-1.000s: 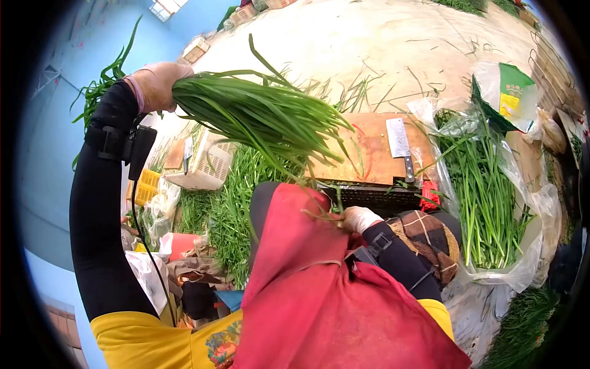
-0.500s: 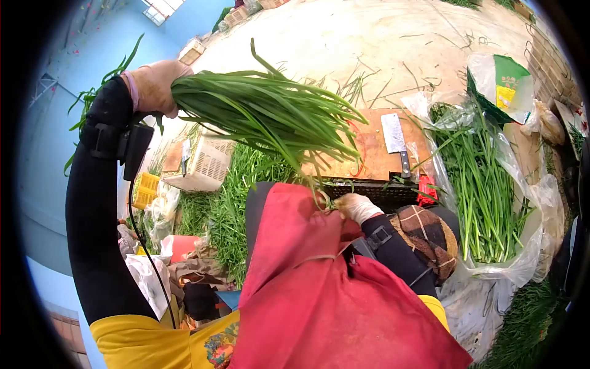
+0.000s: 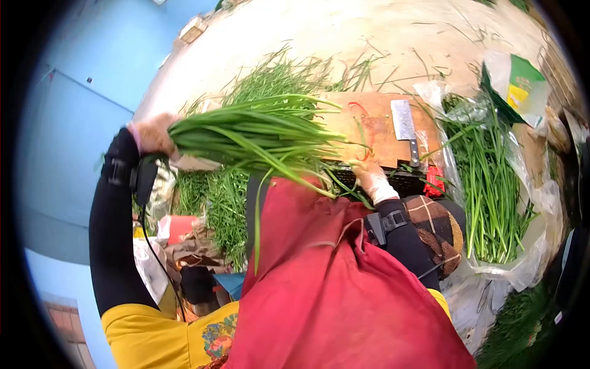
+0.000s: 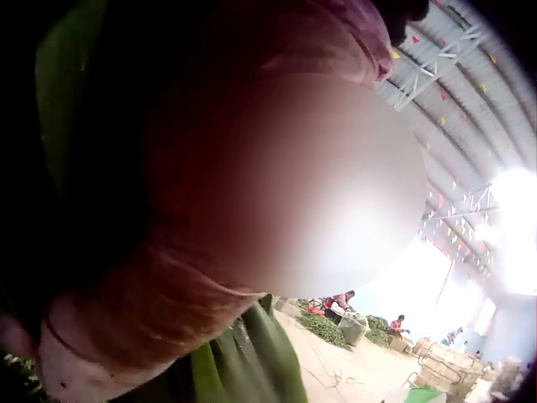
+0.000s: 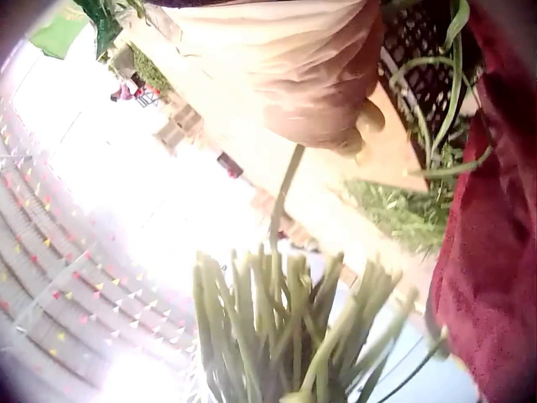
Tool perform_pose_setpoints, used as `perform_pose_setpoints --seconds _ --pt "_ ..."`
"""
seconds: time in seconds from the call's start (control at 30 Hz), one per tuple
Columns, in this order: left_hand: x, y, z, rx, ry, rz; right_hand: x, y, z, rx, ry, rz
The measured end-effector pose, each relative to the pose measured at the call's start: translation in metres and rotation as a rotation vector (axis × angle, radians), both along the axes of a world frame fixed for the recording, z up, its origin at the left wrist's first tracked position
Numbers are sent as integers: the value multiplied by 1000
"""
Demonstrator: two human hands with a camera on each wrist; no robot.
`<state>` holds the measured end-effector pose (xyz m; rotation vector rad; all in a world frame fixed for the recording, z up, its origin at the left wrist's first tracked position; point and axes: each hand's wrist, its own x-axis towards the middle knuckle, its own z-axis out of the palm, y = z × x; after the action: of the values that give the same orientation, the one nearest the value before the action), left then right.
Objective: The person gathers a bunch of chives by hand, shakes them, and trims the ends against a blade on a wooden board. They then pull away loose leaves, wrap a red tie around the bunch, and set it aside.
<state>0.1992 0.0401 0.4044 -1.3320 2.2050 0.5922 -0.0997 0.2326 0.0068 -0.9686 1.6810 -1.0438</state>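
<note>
Right hand point(image 5: 306, 80) pinching a green stem point(image 5: 287, 193), stalk bundle point(image 5: 294, 336) below

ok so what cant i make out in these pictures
Left hand: middle lost in a blurred oval, left wrist view.
Green bunch: lower part cut off by bottom edge, right wrist view.
Black crate: inside hidden under the board, head view.
Bag: print too small to read, head view.
</note>
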Motion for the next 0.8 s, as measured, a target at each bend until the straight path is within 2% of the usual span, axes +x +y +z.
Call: perform_pose_setpoints --seconds 0.07,0.1,0.13,0.17,0.2,0.27,0.33,0.4,0.47,0.5,0.53,0.6,0.67,0.73,0.8 --pt "-1 -18 6 -8 54 -29 -5 -16 -54 161 492 182" --pt "-6 -24 13 -79 -7 -64 -3 -17 -68 231 570 337" --pt "-15 -26 22 -147 -71 -104 17 -2 -26 198 753 263" --pt "-29 -21 32 -230 -163 -129 28 -5 -9 75 772 304" --pt "-35 -20 39 -251 -182 -32 38 -9 1 -45 789 344" --pt "-36 -34 49 -302 -209 -76 66 -32 1 -160 370 458" --pt "-37 -40 58 -304 -189 -17 94 -36 44 -100 262 400" --pt "-43 -34 70 -373 -164 -58 117 -63 13 -268 174 492" --pt "-43 -30 80 -412 -100 -47 143 -95 -34 -287 568 656" --pt "-42 -32 84 -424 -36 -52 147 -92 -22 -254 530 629" --pt "-41 -32 87 -431 27 -58 155 -102 -37 -326 545 550" --pt "-48 -24 95 -416 96 -50 155 -109 14 -371 449 330" --pt "-54 -21 101 -319 174 -46 171 -129 68 -429 424 242" --pt "-56 -19 103 -319 211 -84 216 -160 72 -1126 -481 116" --pt "-56 -9 99 -249 241 -162 226 -127 145 -266 -1218 347"
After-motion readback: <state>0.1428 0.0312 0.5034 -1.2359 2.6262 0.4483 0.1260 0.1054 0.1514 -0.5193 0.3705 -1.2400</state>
